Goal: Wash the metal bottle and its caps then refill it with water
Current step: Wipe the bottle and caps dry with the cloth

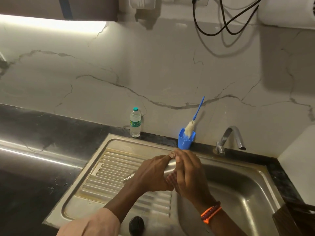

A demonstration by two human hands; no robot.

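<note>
While both hands close around it, the metal bottle [167, 165] lies roughly horizontal above the sink [238, 188], at the boundary between ribbed drainboard and basin. Bottle mostly hidden: a patch of dull silver body shows between the hands, and a threaded silver neck end pokes out leftward past the left hand. Left hand [151, 174]: grip wrapped over the bottle, fingers curled round the body. Right hand [187, 172]: grip curled round the other end, fingertips [173, 155] on top. Orange and dark thread bands [211, 212] on the right wrist. A dark round cap [136, 225] sits on the near rim of the drainboard, apart from the bottle. On the dark desk [42, 133] behind the sink: a clear plastic water bottle [135, 122] with teal lid, upright; a blue cup [185, 139] holding a blue-handled bottle brush [194, 118], leaning right. Tap [230, 138] at back right; no water stream discernible.
</note>
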